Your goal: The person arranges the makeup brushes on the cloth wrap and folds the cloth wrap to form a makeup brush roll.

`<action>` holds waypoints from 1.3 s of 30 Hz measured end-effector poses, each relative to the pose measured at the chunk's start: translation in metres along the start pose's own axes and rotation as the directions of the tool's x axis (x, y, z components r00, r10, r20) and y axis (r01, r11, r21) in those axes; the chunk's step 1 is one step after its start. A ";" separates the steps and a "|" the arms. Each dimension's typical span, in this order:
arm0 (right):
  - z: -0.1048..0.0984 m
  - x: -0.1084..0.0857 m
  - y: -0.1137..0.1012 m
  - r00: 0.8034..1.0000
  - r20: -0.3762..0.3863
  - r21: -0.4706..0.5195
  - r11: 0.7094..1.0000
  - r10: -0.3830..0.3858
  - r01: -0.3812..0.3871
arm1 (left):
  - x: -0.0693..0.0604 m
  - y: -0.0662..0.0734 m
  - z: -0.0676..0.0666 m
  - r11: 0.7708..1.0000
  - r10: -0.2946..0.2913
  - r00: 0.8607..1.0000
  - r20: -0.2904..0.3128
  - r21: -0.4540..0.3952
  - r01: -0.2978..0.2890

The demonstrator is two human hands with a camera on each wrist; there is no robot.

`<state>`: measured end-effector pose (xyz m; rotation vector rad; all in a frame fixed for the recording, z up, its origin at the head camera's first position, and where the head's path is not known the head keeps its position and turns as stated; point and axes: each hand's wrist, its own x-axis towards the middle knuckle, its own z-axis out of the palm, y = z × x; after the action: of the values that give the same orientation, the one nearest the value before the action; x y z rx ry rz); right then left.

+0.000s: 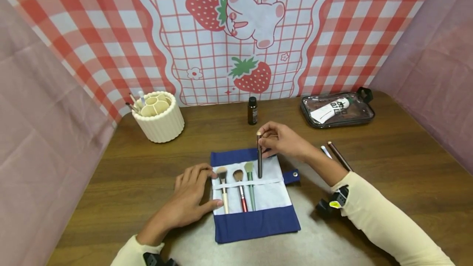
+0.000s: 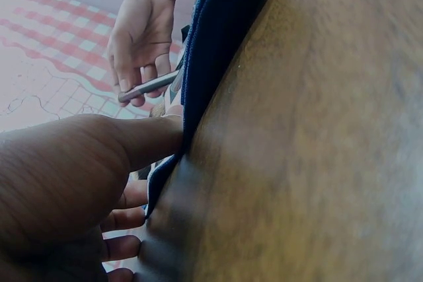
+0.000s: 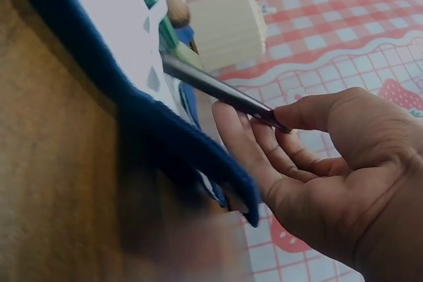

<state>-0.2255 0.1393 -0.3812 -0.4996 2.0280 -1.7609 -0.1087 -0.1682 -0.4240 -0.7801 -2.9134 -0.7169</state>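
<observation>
A blue brush roll [image 1: 258, 225] with a white lining lies unfolded on the table. Three makeup brushes sit under its white band: a white-handled brush [image 1: 225, 197], a red-handled brush [image 1: 242, 197] and a green brush [image 1: 252, 194]. My right hand [image 1: 282, 141] pinches a slim dark makeup brush [image 1: 260, 157] near its upper end, between thumb and fingers. The brush stands nearly upright, its lower end over the band, right of the green one. My left hand [image 1: 190, 196] rests at the roll's left edge, thumb and fingertips touching the cloth, fingers loosely bent.
A cream ribbed holder [image 1: 162, 124] with a few brushes stands back left. A small dark bottle [image 1: 252, 112] is behind the roll. A clear pouch [image 1: 354, 114] holding a white tube lies back right. Another dark brush [image 1: 339, 155] and a white-tipped stick [image 1: 325, 151] lie by my right forearm.
</observation>
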 end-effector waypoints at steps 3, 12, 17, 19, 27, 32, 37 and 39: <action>0.003 0.000 0.005 1.000 0.026 -0.001 1.000 0.006 -0.006 | 0.000 0.000 0.000 1.000 0.001 1.000 0.001 -0.003 -0.001; 0.012 -0.005 0.012 0.996 0.053 0.029 0.997 0.071 -0.072 | -0.001 0.001 0.000 1.000 -0.006 1.000 0.004 0.004 0.006; 0.012 -0.009 0.013 0.988 0.117 -0.022 0.995 0.097 -0.095 | -0.001 0.001 0.000 1.000 -0.005 1.000 -0.004 0.002 0.005; 0.011 -0.011 0.012 0.985 0.140 -0.049 0.994 0.104 -0.098 | -0.001 0.000 0.000 1.000 -0.007 1.000 0.000 0.002 0.007; 0.009 -0.017 0.010 0.967 0.233 -0.257 0.966 0.103 -0.040 | 0.000 0.000 0.000 1.000 -0.013 1.000 0.013 0.000 0.013; 0.007 -0.019 0.010 0.946 0.314 -0.353 0.935 0.079 0.039 | 0.000 -0.001 0.000 1.000 -0.005 1.000 0.002 0.004 0.005; 0.007 -0.021 0.007 0.927 0.370 -0.485 0.863 0.059 0.139 | -0.001 -0.001 0.000 1.000 0.005 1.000 -0.001 0.000 -0.005; 0.007 -0.022 0.005 0.924 0.381 -0.527 0.831 0.043 0.179 | 0.000 -0.001 0.001 1.000 0.006 1.000 -0.002 0.000 -0.006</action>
<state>-0.2032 0.1459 -0.3857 -1.0157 2.2206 -0.9630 -0.1088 -0.1691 -0.4252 -0.7875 -2.9078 -0.7163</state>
